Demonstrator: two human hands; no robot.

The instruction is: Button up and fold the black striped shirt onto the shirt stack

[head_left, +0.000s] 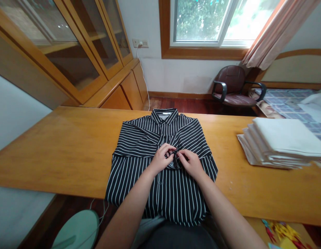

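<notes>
Head view, just the 1. Showing 1 black shirt (176,193) with white stripes, laid front up on the wooden desk (72,145), with collar (164,117) by the far edge and bottom end reaching the near edge, seemingly past it. Folded in across the chest: 2 sleeves, 1 from each side, with stripes more crosswise there.

Handling, by judgement: light, soft, limp, probably a thin weave. Can't confirm fibre. Not fragile; likely to crease and bunch, maybe slide a bit on smooth wood. Stiffer at the collar, probably also at the sleeve end. Best taken by doubled edges or seams, in a fingertip pinch; as a whole, better supported from underneath with 2 hands than tugged by 1 corner.

Fingers next. Left hand (162,159): curled well in, thumb close against fingertips, pinching the bunched sleeve end (176,165) from the left, with only a small gap inside the curl. Right hand (191,163): thumb and forefinger nearly together, pinching the same dark cloth from the right; other fingers loosely bent. Very near each other, tip to tip, over the middle of the shirt. Neither spread nor clenched; light grip, by the look of it. Can't make out any button between the tips: too small, too dark, partly covered.

Also on the desk: pale folded stack (290,138), well apart to the right, untouched.
</notes>
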